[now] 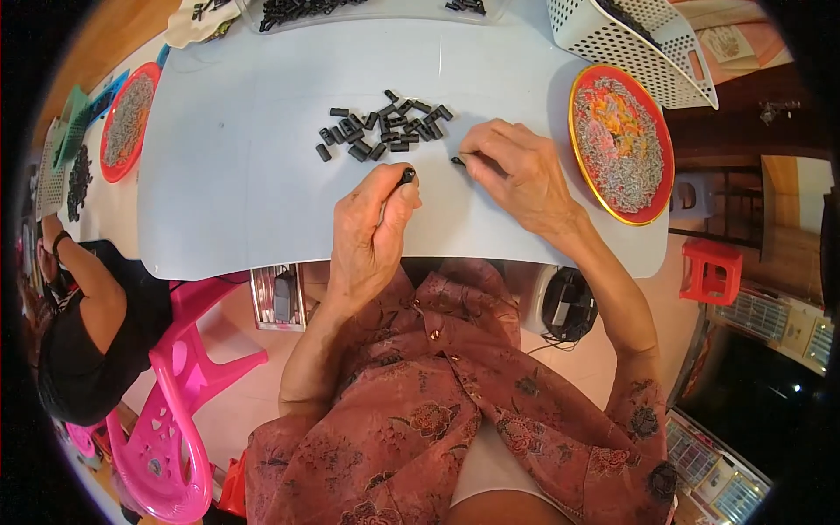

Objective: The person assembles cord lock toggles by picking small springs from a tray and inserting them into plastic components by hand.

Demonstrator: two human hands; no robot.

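Between the thumb and fingers of my left hand [367,223] is a small black cylindrical part [408,176], its end facing up. My right hand [516,175] is to the right of it, fingertips pinched on a small dark piece [458,161] whose kind is too small to make out. The two hands are apart, both over the near half of the pale table. Just beyond them lies a loose pile of black cylindrical parts [398,122]. To the right of my right hand is a red plate with a gold rim [576,131], filled with small silvery metal pieces [643,166].
A white perforated basket [612,48] stands at the far right, and a clear tray [394,12] with black parts at the far edge. On the left, another person [96,306] sits by a second table with a red plate [108,157]. A pink chair [166,429] stands below.
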